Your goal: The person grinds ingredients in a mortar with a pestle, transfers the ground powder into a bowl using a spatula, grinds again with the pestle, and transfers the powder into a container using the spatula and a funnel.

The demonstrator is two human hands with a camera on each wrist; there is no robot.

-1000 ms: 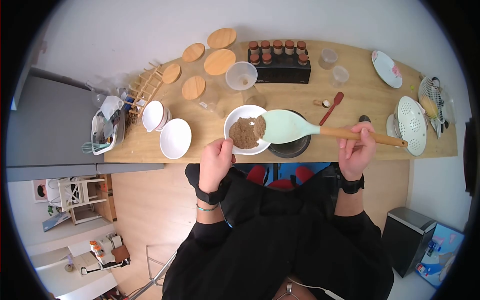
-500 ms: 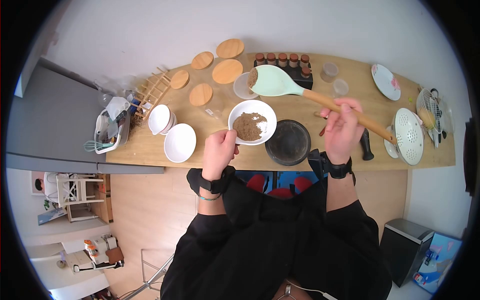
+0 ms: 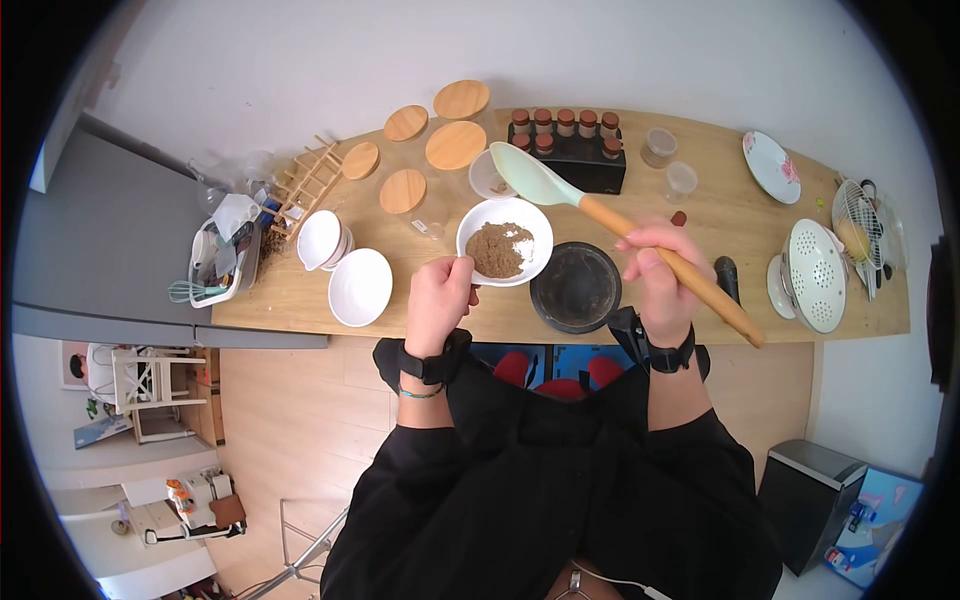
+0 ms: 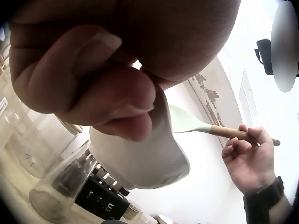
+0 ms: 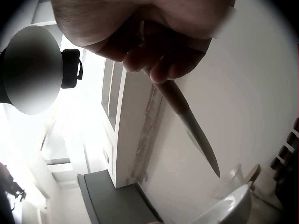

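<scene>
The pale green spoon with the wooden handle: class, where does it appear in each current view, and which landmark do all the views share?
Head: the spoon slants from upper centre down to the right, its blade just above the powder bowl.
Left wrist: right of centre, blade end leftmost.
Right wrist: near centre, blade pointing down and right.
Shared landmark: the right hand, gripping the handle.

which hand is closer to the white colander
Right. The right hand, holding the spatula, is left of the colander; the left hand is much farther left, past the dark bowl, gripping the white bowl of brown powder.
</scene>
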